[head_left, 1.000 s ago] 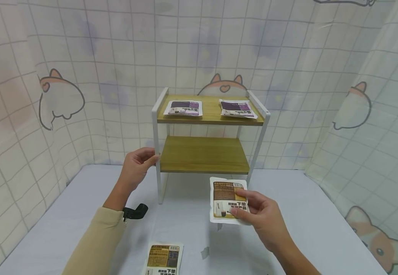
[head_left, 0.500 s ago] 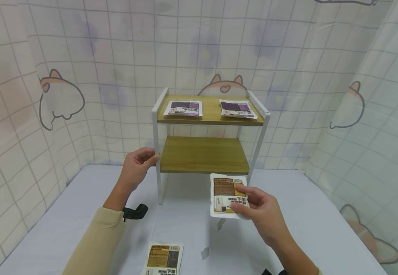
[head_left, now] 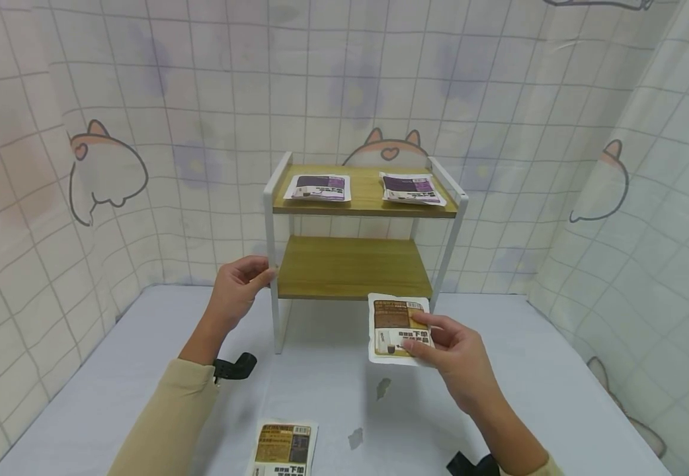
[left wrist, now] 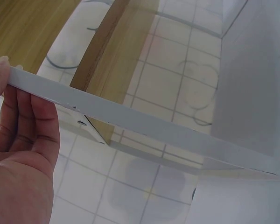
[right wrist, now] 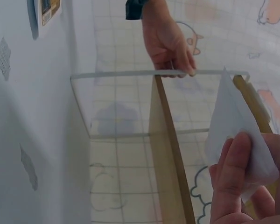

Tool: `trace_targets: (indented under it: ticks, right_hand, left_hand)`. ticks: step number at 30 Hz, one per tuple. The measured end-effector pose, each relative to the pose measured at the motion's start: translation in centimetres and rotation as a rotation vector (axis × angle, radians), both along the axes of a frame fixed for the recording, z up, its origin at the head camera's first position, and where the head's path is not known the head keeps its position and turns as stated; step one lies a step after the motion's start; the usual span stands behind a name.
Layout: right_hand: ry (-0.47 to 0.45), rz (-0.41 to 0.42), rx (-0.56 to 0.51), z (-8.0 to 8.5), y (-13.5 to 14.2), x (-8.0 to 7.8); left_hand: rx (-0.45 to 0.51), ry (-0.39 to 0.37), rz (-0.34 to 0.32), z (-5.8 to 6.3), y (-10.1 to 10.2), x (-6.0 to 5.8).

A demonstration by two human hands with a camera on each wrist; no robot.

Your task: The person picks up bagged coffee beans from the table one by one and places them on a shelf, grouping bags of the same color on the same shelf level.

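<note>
My left hand (head_left: 234,291) grips the white front left post (head_left: 271,241) of a small two-tier shelf rack, level with the lower board (head_left: 353,264). In the left wrist view, the thumb lies over the post (left wrist: 130,114) and the curled fingers (left wrist: 25,121) sit behind it. My right hand (head_left: 460,360) pinches a flat brown-and-yellow packet (head_left: 395,314) at its right edge, thumb on the printed front. The packet is held up before the rack, its top edge overlapping the lower board's front right corner. The right wrist view shows its plain white back (right wrist: 231,121).
A similar brown-and-yellow packet (head_left: 282,449) lies at the table's front. Purple-and-white packets lie on the top board, one at left (head_left: 321,188) and one or more at right (head_left: 411,189). A gridded curtain (head_left: 213,99) surrounds the white table (head_left: 517,370).
My right hand has raised the packet a little and shifted it slightly right and toward the rack. The left hand keeps its grip on the post.
</note>
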State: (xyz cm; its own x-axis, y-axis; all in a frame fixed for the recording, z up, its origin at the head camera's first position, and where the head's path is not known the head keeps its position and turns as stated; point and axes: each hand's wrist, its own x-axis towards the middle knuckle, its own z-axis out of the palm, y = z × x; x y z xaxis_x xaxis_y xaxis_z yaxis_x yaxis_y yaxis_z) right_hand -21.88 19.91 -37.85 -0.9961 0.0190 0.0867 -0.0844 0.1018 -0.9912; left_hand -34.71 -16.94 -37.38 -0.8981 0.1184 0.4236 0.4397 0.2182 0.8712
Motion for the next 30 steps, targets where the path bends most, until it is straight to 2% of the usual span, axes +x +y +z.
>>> trace_targets:
  ticks: [12,30]
  right_hand:
    - [0.004,-0.004,-0.020,-0.3,0.3,-1.3]
    - [-0.032,-0.011,0.025,-0.6,0.8,-3.2]
  left_hand:
    - [0.004,-0.002,-0.007,0.0,0.0,0.1]
    - [0.001,-0.010,0.003,0.0,0.0,0.0]
